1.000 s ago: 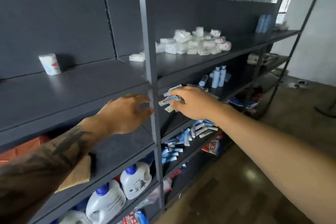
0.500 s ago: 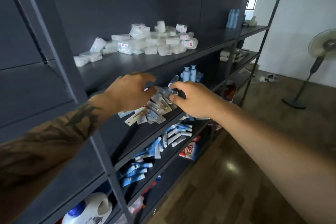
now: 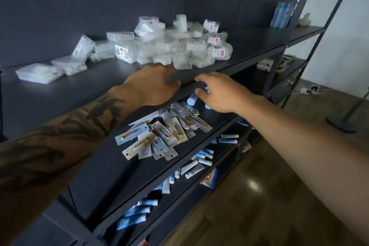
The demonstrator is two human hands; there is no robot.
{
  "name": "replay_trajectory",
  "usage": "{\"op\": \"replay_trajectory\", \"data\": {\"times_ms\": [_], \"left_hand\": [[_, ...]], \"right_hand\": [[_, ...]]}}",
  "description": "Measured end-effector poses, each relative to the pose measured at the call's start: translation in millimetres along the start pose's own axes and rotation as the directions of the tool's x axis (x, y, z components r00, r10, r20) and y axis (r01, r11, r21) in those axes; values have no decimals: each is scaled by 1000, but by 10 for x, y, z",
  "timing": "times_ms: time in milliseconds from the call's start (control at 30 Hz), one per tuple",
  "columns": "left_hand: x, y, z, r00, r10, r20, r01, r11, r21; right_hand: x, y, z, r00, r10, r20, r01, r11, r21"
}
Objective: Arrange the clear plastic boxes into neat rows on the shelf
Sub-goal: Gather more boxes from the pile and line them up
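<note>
A loose heap of clear plastic boxes (image 3: 175, 48) lies on the dark upper shelf (image 3: 79, 94), some with red-and-white labels. Three more flat clear boxes (image 3: 39, 73) sit apart at the shelf's left. My left hand (image 3: 153, 84) hovers palm down at the shelf's front edge, just before the heap, fingers relaxed and holding nothing. My right hand (image 3: 217, 92) is beside it, a little lower, in front of the shelf edge, fingers loosely spread and empty.
The shelf below carries a scatter of flat carded packets (image 3: 161, 136) and small blue bottles (image 3: 192, 99). Lower shelves hold blue and white tubes (image 3: 191, 168). A grey upright post (image 3: 279, 50) stands right; a fan base (image 3: 341, 124) rests on the wooden floor.
The view has shifted right and closer to the heap of boxes. Both hands have risen from the carded packets on the lower shelf to the upper shelf's front edge.
</note>
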State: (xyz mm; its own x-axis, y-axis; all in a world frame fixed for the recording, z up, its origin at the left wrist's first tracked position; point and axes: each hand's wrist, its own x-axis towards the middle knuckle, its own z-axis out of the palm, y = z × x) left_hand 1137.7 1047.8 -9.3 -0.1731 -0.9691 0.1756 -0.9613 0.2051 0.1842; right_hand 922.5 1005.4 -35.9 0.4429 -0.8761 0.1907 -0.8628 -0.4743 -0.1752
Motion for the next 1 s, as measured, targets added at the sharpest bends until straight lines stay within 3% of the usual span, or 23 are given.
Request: {"op": "replay_trajectory", "data": {"times_ms": [167,333,500,600,767,1000], "left_hand": [[431,144,164,1000,2,-8,-2,1000,10],[747,372,254,996,-80,-44,84,993,86],[970,475,372,981,-194,1,189,952,240],[1043,531,424,959,-284,15,274,936,219],[1039,708,445,912,-395,-106,405,909,100],[933,816,534,827,-460,-325,484,875,-6]], "right_hand": [[333,374,-65,997,-17,-74,17,1000,-2],[664,716,-137,992,-69,-104,57,992,-117],[1025,983,-148,989,-149,-10,143,963,-226],[1215,1103,-118,978,-195,78,208,944,-256],[1396,1212,-106,940,-334,74,342,919,-197],[1437,1247,-148,870,-484,96,492,865,-99]]}}
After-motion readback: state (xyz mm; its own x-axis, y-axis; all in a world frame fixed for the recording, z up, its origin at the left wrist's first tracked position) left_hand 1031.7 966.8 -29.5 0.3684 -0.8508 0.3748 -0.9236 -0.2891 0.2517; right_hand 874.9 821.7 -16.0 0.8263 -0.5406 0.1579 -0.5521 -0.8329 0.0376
